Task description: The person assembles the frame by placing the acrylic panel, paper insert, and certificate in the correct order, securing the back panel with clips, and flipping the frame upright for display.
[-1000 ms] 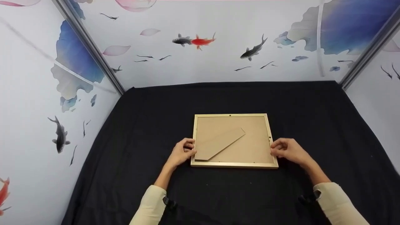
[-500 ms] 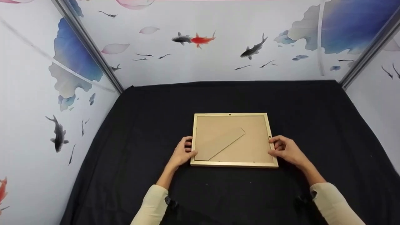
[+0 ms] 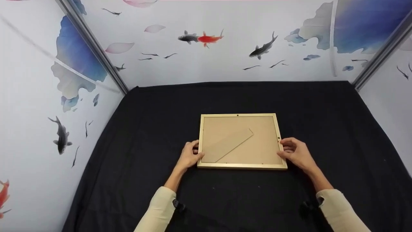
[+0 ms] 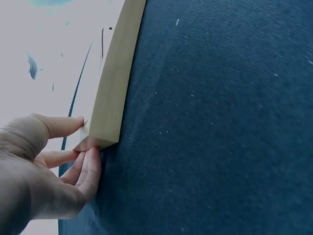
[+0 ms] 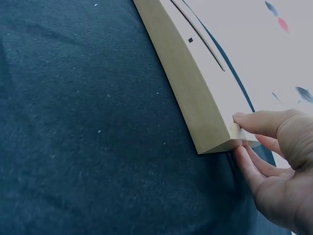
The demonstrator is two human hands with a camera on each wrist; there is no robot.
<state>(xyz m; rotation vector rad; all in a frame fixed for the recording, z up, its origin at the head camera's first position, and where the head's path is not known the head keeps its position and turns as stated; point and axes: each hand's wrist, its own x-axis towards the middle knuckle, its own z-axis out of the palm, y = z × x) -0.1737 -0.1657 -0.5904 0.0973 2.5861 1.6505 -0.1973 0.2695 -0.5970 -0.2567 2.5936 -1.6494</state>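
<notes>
A gold picture frame point(image 3: 241, 166) lies back side up on the black cloth, its tan backing board point(image 3: 225, 127) facing me. A slanted easel stand point(image 3: 227, 146) lies flat against that board. At the left edge, my left hand point(image 3: 189, 155) pinches the frame, thumb on top and fingers at the side. My right hand point(image 3: 298, 154) grips the opposite edge in the same manner. In the left wrist view, the left fingertips point(image 4: 93, 156) sit under the frame's corner. The right wrist view has the right thumb point(image 5: 249, 122) on the top face, with fingers below.
Black cloth point(image 3: 145, 129) covers the table around the frame. White panels point(image 3: 225, 64) printed with fish and lotus leaves stand at the back and on both sides, joined by grey metal posts point(image 3: 93, 46).
Both hands have closed in on the frame's side edges, thumbs coming over the rim. The frame keeps nearly its place on the cloth; the head view has shifted slightly.
</notes>
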